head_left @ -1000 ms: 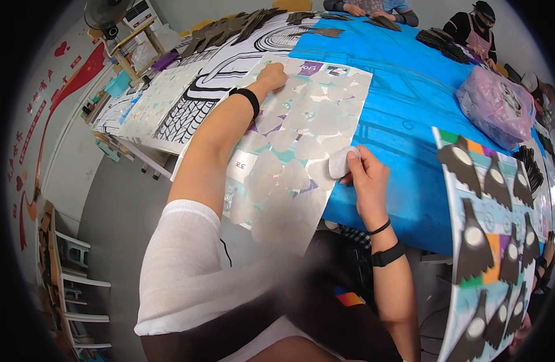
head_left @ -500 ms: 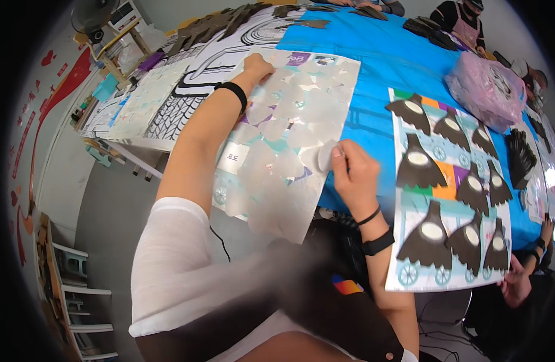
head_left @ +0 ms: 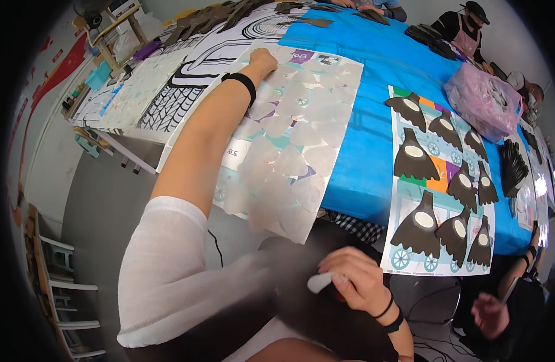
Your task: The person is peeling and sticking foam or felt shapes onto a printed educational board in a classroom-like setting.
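Note:
A printed sheet (head_left: 341,72) lies in front of me on the table, largely covered with overlapping whitish, translucent rounded pieces (head_left: 268,154). My left hand (head_left: 263,62) is curled closed at its far left end; what the fingers hold, if anything, is hidden. Close to my body, off the table's near edge, my right hand (head_left: 357,280) pinches a small whitish rounded piece (head_left: 319,283) between thumb and fingers. To the right, another printed sheet (head_left: 401,265) bears several dark brown, scallop-edged fan-shaped pieces (head_left: 417,223), each with a white oval on it.
A blue cover (head_left: 374,139) spreads over the table's right part. On it sit a pink plastic bag (head_left: 482,99) and stacks of dark pieces (head_left: 513,163). Brown pieces (head_left: 211,24) are heaped at the far left. A co-worker's hand (head_left: 490,315) is at lower right; other people work across.
My right hand has drawn back from the sheet toward my body, carrying the whitish piece. My left hand has stayed about where it was. The co-worker's hand has left the right sheet's corner.

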Available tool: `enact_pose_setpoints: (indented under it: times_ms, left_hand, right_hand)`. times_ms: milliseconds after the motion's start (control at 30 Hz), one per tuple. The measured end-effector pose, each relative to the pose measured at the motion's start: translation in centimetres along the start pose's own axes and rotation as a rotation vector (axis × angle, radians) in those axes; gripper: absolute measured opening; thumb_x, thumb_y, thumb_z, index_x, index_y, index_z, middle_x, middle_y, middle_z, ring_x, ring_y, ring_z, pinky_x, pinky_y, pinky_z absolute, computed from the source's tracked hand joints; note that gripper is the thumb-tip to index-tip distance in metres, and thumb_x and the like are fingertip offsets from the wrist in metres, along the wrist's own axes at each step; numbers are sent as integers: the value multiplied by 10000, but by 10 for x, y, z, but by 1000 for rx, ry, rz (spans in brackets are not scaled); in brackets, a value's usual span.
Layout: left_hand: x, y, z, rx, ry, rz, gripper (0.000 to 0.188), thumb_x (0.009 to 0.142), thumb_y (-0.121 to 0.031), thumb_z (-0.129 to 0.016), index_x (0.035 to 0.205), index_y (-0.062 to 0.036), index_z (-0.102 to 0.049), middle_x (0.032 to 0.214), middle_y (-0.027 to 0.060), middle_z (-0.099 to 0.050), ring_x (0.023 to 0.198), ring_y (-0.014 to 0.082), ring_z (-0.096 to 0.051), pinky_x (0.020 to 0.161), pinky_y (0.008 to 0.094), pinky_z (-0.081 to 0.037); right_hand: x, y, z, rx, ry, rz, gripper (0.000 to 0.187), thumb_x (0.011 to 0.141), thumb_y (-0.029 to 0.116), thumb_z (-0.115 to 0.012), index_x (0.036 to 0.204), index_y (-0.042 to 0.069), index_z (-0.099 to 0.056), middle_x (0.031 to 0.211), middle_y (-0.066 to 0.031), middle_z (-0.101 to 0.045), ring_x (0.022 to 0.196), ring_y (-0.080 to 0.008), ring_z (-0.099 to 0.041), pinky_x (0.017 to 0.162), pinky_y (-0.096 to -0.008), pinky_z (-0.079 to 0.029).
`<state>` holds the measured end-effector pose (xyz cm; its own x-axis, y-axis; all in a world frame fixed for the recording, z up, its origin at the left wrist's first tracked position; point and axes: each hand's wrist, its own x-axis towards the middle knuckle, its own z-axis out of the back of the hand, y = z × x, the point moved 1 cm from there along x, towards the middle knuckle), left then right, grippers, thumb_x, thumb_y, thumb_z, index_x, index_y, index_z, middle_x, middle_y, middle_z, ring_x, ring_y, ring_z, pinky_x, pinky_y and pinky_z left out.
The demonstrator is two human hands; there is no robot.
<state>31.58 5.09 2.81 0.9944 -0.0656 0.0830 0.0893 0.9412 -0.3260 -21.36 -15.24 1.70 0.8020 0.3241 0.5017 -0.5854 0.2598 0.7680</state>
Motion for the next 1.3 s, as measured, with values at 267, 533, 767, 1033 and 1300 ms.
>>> enact_pose_setpoints:
  times_ms: [267, 533, 767, 1033, 1300]
  left_hand:
    - [-7, 1, -11, -120, -80, 95, 255, 842, -94, -651, 1045, 35, -736, 1042, 251, -728, 981, 368, -727, 837, 406, -570]
    - [-6, -4, -13, -329, -127, 8, 256, 860, -154, -687, 1001, 59, -709, 968, 227, -733, 808, 320, -733, 671, 398, -580]
    - [-20, -4, 24, -531, -124, 160, 280, 874, -255, -756, 872, 21, -712, 763, 122, -715, 645, 185, -691, 506, 329, -531]
    - [-18, 3, 13, -308, 174, 32, 254, 862, -224, -782, 795, -4, -673, 652, 69, -630, 515, 156, -559, 430, 318, -405]
    - [-49, -31, 61, -1052, 297, -24, 175, 966, -226, -692, 1083, -98, -672, 1034, 15, -670, 999, 147, -653, 869, 345, -476]
  right_hand:
    - [-50, 31, 39, 610, -221, -276, 335, 986, 223, -576, 778, -36, -609, 820, -231, -702, 804, -369, -709, 720, -424, -568]
    - [-121, 36, 51, 424, -560, -612, 362, 922, 333, -603, 727, 45, -502, 705, -191, -634, 720, -307, -644, 703, -382, -503]
    - [-152, 34, 49, 355, -680, -696, 389, 941, 364, -597, 760, 45, -467, 723, -171, -607, 750, -283, -620, 751, -378, -478]
    - [-154, 21, 50, 262, -778, -754, 473, 937, 431, -581, 822, -28, -560, 782, -179, -675, 771, -240, -645, 815, -335, -465]
    - [-157, 23, 46, 222, -861, -713, 453, 929, 389, -584, 852, -57, -601, 789, -186, -675, 767, -240, -645, 796, -340, -479]
